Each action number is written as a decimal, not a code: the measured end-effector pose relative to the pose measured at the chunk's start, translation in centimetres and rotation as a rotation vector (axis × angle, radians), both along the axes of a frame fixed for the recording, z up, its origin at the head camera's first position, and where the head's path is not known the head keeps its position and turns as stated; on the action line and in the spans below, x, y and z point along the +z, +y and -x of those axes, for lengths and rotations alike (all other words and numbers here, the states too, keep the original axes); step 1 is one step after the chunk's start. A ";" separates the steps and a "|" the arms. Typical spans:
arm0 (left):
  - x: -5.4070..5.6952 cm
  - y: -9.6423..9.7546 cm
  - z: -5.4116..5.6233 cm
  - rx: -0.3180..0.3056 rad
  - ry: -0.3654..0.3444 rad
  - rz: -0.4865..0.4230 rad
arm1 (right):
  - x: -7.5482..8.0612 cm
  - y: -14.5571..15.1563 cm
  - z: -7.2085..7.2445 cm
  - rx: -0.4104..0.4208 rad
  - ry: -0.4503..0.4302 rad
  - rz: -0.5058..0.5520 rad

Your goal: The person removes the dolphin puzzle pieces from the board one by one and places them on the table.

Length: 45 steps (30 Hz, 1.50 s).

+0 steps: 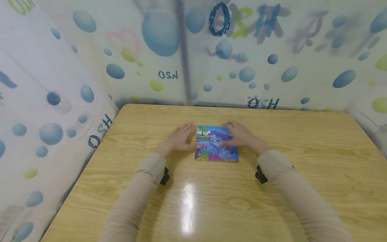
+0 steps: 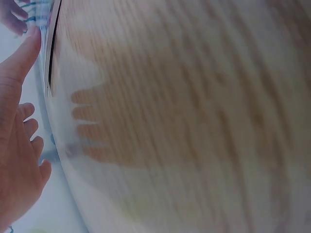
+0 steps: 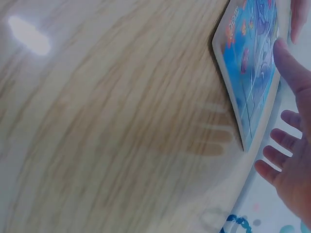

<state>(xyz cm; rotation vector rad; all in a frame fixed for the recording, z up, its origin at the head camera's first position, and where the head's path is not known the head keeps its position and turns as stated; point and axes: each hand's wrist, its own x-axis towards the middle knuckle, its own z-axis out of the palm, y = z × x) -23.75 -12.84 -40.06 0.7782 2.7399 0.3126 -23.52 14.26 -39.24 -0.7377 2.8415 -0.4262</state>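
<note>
A thin, square dolphin picture puzzle [image 1: 216, 155] lies flat on the wooden table, with a palm tree, water and coral printed on it. Fine curved seams cross its face in the right wrist view. My left hand [image 1: 180, 138] is at its left side, fingers extended and thumb tip right at the edge. Over the puzzle's right part is my right hand [image 1: 240, 135], fingers spread, hiding some of the picture. In the right wrist view the right hand [image 3: 294, 160] shows its palm and straight fingers, gripping nothing. The left hand [image 2: 19, 141] likewise grips nothing.
The wooden table [image 1: 302, 144] has a glossy surface that reflects light and the hands. A wall covering [image 1: 272, 30] printed with bubbles and letters stands behind its far edge and along the left. Dark wrist cameras [image 1: 261, 174] sit under the sleeves.
</note>
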 end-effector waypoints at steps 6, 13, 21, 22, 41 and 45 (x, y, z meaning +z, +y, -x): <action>0.0 0.2 0.4 -0.022 -0.031 -0.022 | 0.3 -0.8 0.3 -0.001 -0.028 -0.014; 0.0 0.5 0.7 -0.040 -0.059 -0.041 | 0.5 -1.8 0.6 0.022 -0.030 -0.002; -0.1 0.7 0.9 -0.024 -0.103 -0.042 | 0.9 -2.9 0.8 0.018 -0.061 -0.011; -0.1 0.7 0.9 -0.024 -0.107 -0.044 | 0.9 -3.0 0.8 0.020 -0.063 -0.010; 1.0 2.0 0.9 -0.002 -0.183 0.011 | 1.0 -4.8 1.7 0.038 -0.099 0.000; 1.1 2.1 0.8 0.008 -0.183 0.034 | 1.0 -5.2 1.9 0.019 -0.122 -0.012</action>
